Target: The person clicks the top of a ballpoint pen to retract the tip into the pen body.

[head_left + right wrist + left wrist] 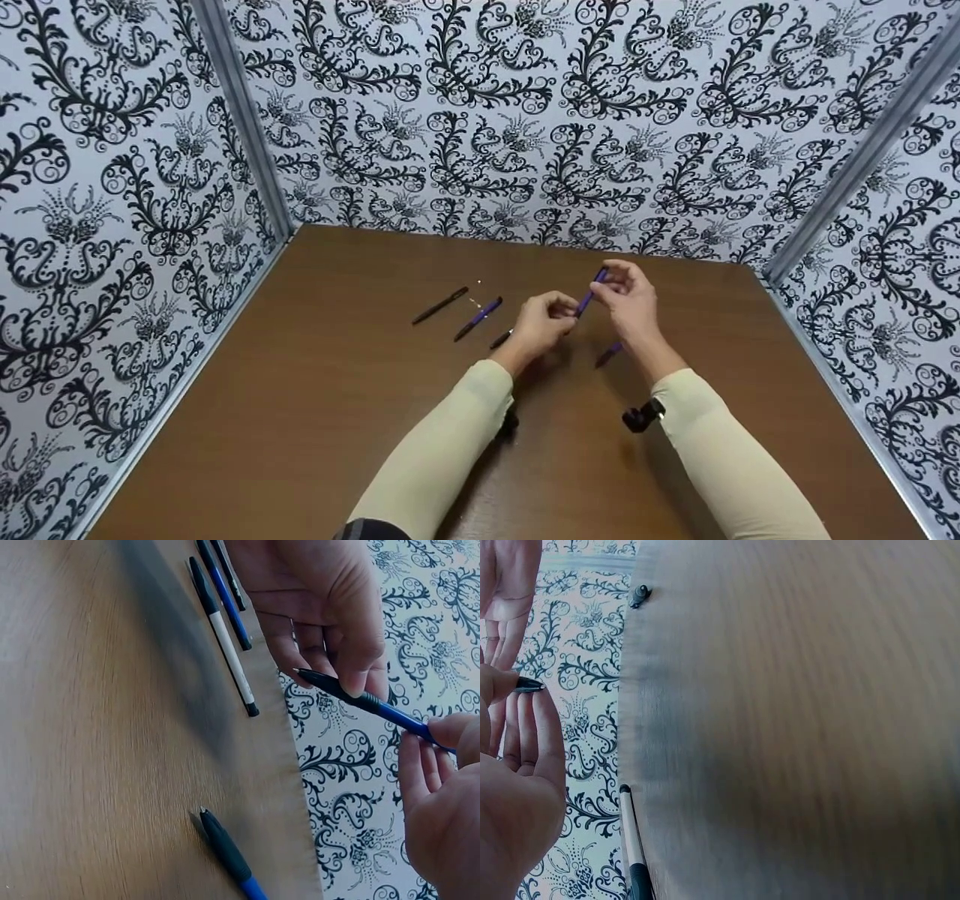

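Head cam is showing both hands up over a brown wood-grain table (pixel 262 390), sharing one slim blue plastic pen with a black grip (pixel 586 301). Left hand (pixel 541 321) is pinching the lower end, right hand (pixel 628 300) is pinching the upper end, so the pen is hanging tilted between them, clear of the table.

Right wrist cam is giving the better look: the left thumb is pressing on the black grip, the right fingers are holding the blue barrel, and a little pointed tip is sticking out past the grip. Head view is hiding that tip behind the left fingers. Left wrist cam is only catching a short dark end of the pen poking out of the hand.

Lying left of the hands from above are an all-dark slim pen (pixel 440 306), a second blue-and-black pen (pixel 478 319) and, mostly covered by the left hand, a white-barrelled pen with black ends (pixel 232 660). That white barrel is showing up in both wrist views, while the head cam is getting just a dark bit. Another blue-and-black pen (pixel 229 851) is lying partly under the right forearm in the head view.

Any lettering on the pens is coming out too small or blurry to read.
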A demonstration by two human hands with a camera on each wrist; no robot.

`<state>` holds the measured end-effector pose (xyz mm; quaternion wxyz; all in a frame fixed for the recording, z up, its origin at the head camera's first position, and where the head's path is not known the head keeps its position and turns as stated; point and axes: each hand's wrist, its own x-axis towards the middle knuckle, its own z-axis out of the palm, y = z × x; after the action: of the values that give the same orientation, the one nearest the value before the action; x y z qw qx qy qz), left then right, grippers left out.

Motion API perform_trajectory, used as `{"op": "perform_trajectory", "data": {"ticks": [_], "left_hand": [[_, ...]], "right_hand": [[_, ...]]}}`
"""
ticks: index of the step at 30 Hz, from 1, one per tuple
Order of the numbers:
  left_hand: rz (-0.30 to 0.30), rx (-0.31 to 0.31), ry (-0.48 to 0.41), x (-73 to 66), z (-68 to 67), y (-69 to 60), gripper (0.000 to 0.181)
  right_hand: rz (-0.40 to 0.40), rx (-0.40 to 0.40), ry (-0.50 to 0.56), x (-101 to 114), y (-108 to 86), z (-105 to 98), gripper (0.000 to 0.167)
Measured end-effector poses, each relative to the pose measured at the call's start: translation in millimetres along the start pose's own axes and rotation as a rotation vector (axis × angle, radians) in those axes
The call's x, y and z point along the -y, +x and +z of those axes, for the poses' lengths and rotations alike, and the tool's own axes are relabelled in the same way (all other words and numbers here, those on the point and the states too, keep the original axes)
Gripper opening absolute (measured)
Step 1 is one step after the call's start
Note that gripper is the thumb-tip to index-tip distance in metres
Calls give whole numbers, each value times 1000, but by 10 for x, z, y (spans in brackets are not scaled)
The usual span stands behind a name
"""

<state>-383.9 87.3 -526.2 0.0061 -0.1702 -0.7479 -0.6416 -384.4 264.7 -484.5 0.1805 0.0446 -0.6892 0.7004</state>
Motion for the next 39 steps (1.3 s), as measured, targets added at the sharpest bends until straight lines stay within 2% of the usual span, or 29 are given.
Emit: {"op": "perform_trajectory", "data": {"ticks": [14, 22, 33, 39], "left_hand": [[55, 8, -49, -27, -6, 0, 23], [41, 14, -80, -36, -1, -2, 23], [33, 20, -70, -42, -1, 3, 24], [43, 27, -79, -58, 10, 4, 24]], "right_hand": [[-75, -14, 55, 43, -39, 3, 42], [-141, 16, 40, 79, -50, 7, 39], [-136, -2, -4, 117, -55, 40, 42], [-138, -10, -24, 241, -104, 66, 41]]}}
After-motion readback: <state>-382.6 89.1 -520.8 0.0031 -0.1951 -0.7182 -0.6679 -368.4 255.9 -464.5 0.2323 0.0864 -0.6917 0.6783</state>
